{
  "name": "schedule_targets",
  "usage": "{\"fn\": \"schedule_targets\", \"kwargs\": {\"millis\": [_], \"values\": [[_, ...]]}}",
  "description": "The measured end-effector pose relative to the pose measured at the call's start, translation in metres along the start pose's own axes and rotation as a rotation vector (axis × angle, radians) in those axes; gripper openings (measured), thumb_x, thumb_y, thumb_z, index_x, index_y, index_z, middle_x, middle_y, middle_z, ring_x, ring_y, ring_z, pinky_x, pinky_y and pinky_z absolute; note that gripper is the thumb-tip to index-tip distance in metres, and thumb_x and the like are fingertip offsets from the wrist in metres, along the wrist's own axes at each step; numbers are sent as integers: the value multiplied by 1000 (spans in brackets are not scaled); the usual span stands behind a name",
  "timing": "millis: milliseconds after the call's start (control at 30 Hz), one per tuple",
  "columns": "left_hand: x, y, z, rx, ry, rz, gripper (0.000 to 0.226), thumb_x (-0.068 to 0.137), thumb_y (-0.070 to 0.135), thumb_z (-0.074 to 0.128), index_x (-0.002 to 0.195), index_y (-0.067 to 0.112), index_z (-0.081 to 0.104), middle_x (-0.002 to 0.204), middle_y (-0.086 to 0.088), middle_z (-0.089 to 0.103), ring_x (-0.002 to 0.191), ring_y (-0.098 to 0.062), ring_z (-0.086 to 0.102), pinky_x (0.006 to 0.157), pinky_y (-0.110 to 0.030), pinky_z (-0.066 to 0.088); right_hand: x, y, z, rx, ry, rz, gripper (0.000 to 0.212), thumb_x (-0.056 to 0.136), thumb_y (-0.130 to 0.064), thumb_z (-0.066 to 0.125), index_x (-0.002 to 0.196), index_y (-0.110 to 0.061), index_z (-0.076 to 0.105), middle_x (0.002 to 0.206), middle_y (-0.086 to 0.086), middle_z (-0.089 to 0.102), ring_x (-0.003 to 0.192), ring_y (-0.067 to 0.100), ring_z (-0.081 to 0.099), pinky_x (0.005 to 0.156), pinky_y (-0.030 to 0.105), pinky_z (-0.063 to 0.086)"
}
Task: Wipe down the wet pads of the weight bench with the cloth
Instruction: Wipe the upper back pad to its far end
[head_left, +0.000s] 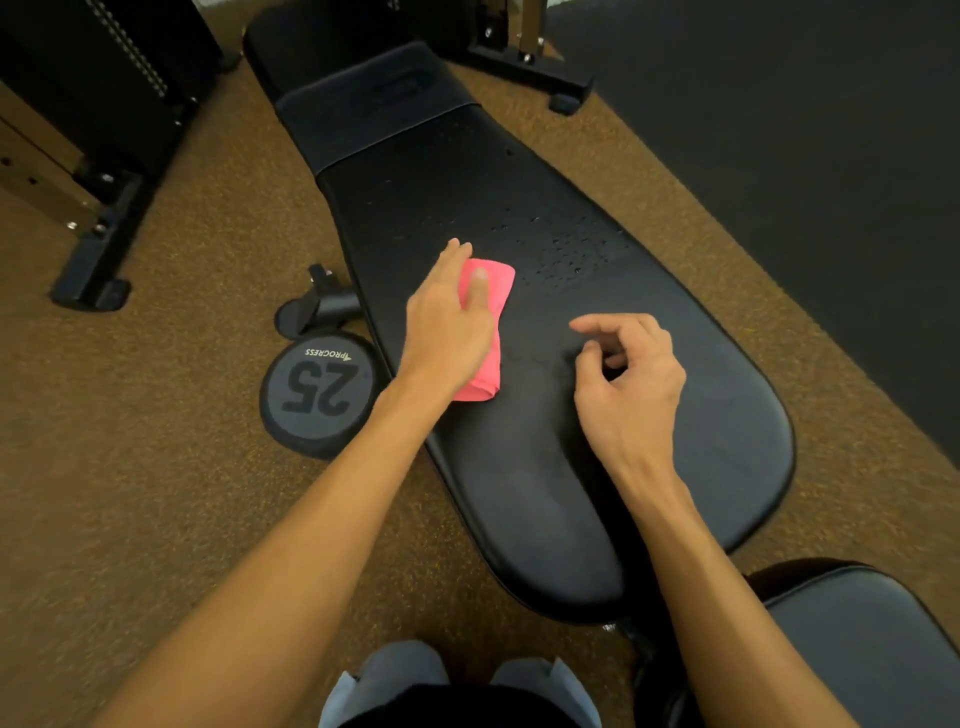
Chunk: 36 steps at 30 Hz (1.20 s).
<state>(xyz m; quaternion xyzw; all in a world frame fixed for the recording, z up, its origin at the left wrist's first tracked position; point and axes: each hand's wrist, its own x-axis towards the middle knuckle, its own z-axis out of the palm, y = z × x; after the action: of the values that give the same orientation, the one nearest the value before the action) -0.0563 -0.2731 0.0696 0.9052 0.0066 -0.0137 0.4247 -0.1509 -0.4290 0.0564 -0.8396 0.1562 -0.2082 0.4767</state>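
Wiping looked to be under way on the long pad of the weight bench: the pink cloth lay flat on its left-centre, with beads of water just beyond and to the right, apparently not yet wiped. The left hand pressed the cloth with fingers straight and thumb laid across the top, not bunching it; the right hand was over the pad nearby, fingers loosely curled, holding nothing. The next move likely called for a firm sweep rightward and away through the droplets, cloth kept flat.
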Motion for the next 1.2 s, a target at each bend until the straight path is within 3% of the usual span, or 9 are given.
{"fn": "schedule_targets", "kwargs": {"millis": [67, 167, 267, 333, 467, 600, 867, 1133, 1200], "values": [[8, -12, -15, -26, 106, 57, 38, 111, 16, 48, 148, 13, 60, 155, -2, 57, 145, -12, 48, 122, -17, 27, 1, -12, 16, -36, -21, -42, 29, 93, -1, 61, 106, -21, 77, 104, -6, 66, 101, 15, 58, 85, 27, 51], [35, -31, -36, -5, 131, 96, 32, 108, 12, 50, 135, 14, 68, 135, -2, 68, 126, -15, 61, 113, -31, 44, 5, -37, 49, -102, -43, -132, 27, 93, -2, 63, 113, -15, 75, 111, -2, 65, 108, 18, 55, 92, 22, 47], [66, -43, -58, 65, 119, 81, 31, 109, 12, 49, 133, 16, 68, 135, -1, 65, 128, -17, 58, 107, -21, 36, 12, -59, 94, -326, -127, -170, 39, 99, -15, 63, 137, -6, 64, 141, 10, 60, 134, 28, 51, 111, 41, 45], [84, -51, -67, 109, 90, 93, 30, 110, 13, 49, 134, 19, 65, 141, -1, 61, 136, -18, 52, 105, -18, 31, 9, -67, 125, -484, -180, -103, 60, 105, -29, 58, 156, 1, 46, 164, 20, 43, 157, 36, 33, 127, 47, 32], [108, -61, -61, 119, 20, 232, 29, 108, 14, 53, 135, 16, 65, 146, -2, 59, 141, -17, 51, 112, -20, 31, -11, -65, 147, -751, -197, -124, 65, 112, -30, 37, 167, 2, 25, 175, 24, 19, 165, 39, 12, 134, 52, 18], [120, -56, -40, 160, -87, 328, 39, 110, 20, 50, 148, 16, 58, 163, -3, 48, 157, -18, 34, 131, -35, 20, -15, -53, 131, -763, -208, -127, 66, 106, -11, 47, 168, -5, 27, 177, 14, 20, 166, 31, 9, 133, 47, 24], [128, -60, -24, 318, -75, 415, 47, 111, 31, 47, 156, 19, 52, 169, -2, 40, 161, -18, 25, 134, -42, 11, 28, -43, 98, -654, -16, 186, 59, 109, -8, 46, 166, -10, 32, 178, 19, 12, 166, 37, 3, 128, 51, 33], [126, -63, -23, 338, -35, 404, 47, 110, 34, 46, 155, 23, 54, 168, 3, 42, 160, -13, 27, 134, -38, 13, 21, -37, 97, -633, -316, -270, 41, 110, -7, 55, 151, -7, 59, 168, 16, 42, 161, 36, 29, 132, 47, 27], [127, -62, -23, 351, -30, 400, 47, 111, 36, 45, 155, 25, 53, 168, 4, 41, 160, -13, 26, 134, -39, 13, 20, -25, 73, -660, -309, -261, 43, 110, -4, 55, 152, -11, 59, 169, 14, 41, 162, 33, 27, 134, 44, 22]]}}
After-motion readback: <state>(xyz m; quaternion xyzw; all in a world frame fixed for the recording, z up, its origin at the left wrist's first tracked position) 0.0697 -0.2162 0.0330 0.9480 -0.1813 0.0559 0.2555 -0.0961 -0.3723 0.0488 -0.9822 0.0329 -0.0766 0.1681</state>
